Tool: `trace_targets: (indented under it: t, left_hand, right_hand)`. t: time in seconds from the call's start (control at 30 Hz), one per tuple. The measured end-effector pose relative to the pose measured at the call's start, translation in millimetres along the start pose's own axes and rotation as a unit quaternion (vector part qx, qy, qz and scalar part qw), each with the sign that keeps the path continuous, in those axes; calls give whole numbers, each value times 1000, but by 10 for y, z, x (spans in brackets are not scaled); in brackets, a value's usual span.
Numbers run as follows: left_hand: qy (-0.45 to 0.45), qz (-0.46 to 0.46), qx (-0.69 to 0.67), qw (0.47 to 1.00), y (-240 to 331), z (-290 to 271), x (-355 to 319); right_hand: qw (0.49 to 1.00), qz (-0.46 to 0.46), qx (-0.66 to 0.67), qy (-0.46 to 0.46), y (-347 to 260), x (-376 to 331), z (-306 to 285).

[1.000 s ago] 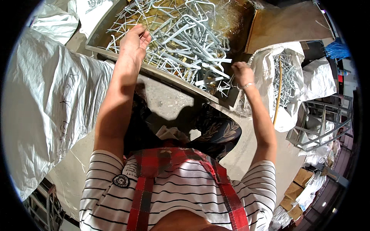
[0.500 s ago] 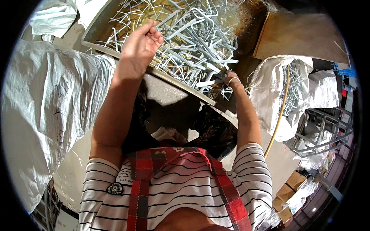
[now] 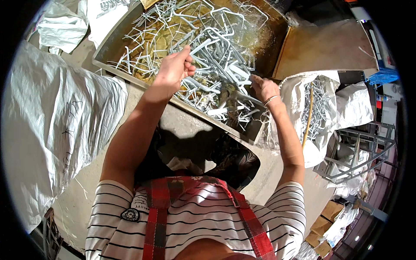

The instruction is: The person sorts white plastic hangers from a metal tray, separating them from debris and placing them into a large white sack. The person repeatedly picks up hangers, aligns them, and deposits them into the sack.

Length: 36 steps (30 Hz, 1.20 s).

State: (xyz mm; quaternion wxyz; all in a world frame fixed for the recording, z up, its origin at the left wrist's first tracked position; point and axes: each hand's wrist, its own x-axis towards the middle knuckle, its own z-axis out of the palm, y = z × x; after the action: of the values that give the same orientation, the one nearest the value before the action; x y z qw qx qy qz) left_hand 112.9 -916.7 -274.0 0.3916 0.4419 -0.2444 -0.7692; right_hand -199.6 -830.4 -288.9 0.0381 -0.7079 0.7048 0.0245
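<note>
- Hands work above a shallow metal tray (image 3: 113, 48) in the upper middle of the frame, heaped with pale bent wire pieces (image 3: 216, 56).
- Left hand (image 3: 174, 69) sits upper centre, fingers curled narrow around one or two wire pieces, lifted just over the heap.
- Right hand (image 3: 263, 88), right of centre, has its fingertips pinched on a wire piece near the tray's lower right corner; how firmly, I cannot tell.
- White sacks: a large one (image 3: 52, 130) at the left, another (image 3: 320, 104) at the right holding more wire pieces.
- Step in hand, by my judgement: pulling single pieces free of the tangle.
- Next move probably calls for a gentle shake or twist, since neighbouring pieces hook together.
</note>
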Motion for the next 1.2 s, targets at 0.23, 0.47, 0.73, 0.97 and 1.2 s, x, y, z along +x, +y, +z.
trace_targets:
  t: [0.23, 0.47, 0.73, 0.97, 1.2]
  left_hand:
    - [-115, 157, 389, 900, -326, 132, 78]
    - [-234, 266, 547, 759, -388, 415, -174]
    - [-75, 202, 493, 843, -240, 331, -123]
    - [-28, 250, 369, 895, -166, 75, 51]
    - [-7, 197, 282, 939, -38, 31, 58]
  right_hand:
    - [950, -107, -244, -162, -308, 208, -262]
    - [959, -257, -39, -113, -1036, 201, -841]
    - [983, -175, 57, 14, -248, 309, -178]
    - [994, -90, -58, -32, 20, 262, 499]
    - [973, -129, -80, -173, -427, 334, 1516]
